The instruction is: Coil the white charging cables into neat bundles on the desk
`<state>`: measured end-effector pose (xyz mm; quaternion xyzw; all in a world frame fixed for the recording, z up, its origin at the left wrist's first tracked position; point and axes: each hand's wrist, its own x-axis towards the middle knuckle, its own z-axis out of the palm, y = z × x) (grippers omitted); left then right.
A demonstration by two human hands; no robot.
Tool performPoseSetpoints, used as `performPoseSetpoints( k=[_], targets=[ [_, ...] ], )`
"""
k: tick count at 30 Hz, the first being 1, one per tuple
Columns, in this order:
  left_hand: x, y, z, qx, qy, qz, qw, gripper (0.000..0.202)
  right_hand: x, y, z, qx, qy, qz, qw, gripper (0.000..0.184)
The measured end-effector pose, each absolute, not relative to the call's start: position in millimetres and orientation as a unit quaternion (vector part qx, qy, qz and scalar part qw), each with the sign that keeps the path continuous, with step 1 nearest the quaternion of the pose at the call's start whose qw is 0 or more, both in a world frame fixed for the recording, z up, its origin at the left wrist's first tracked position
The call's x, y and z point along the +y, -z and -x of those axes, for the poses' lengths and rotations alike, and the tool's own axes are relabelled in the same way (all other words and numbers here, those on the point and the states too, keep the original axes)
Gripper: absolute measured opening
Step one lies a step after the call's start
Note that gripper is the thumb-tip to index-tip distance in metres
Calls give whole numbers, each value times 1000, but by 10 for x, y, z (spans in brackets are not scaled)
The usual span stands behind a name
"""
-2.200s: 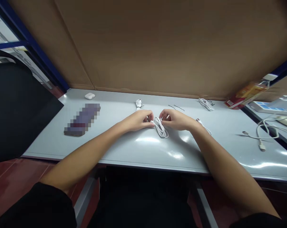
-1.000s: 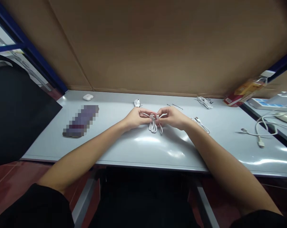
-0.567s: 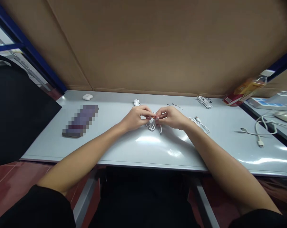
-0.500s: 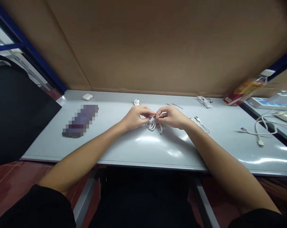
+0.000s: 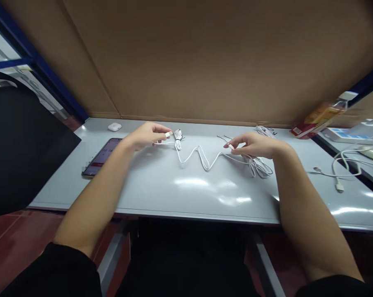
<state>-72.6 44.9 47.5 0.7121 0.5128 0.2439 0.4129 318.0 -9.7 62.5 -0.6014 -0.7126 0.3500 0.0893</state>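
Observation:
A white USB cable stretches in loose zigzags across the table between my two hands. My left hand pinches its USB plug, beside a small tied bundle of white cable. At the other end, my right hand closes thumb and fingers on the small white connector. Below the right hand lies a coiled white cable, partly hidden by the fingers. Two thin dark twist ties are just left of the right fingertips.
On the left are a phone and a white earbud case. Another cable bundle lies at the back right. A bottle with a red and yellow label, loose cables and a mouse are at the right.
My hands have moved apart, left hand to the left and right hand to the right. The cable bunched between them is now spread out along the table.

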Motion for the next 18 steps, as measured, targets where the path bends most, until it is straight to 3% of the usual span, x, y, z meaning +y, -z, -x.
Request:
performPoseSetpoints(
  k=[5, 11, 18],
  targets=[
    [440, -544, 842, 493, -167, -744, 418, 41, -83, -622, -3236, -708, -342, 611, 92, 33],
    [446, -536, 844, 484, -163, -757, 409, 45, -143, -673, -3152, -704, -378, 585, 142, 58],
    [448, -514, 818, 493, -160, -756, 400, 49, -102, -634, -3177, -671, -432, 579, 165, 41]
  ],
)
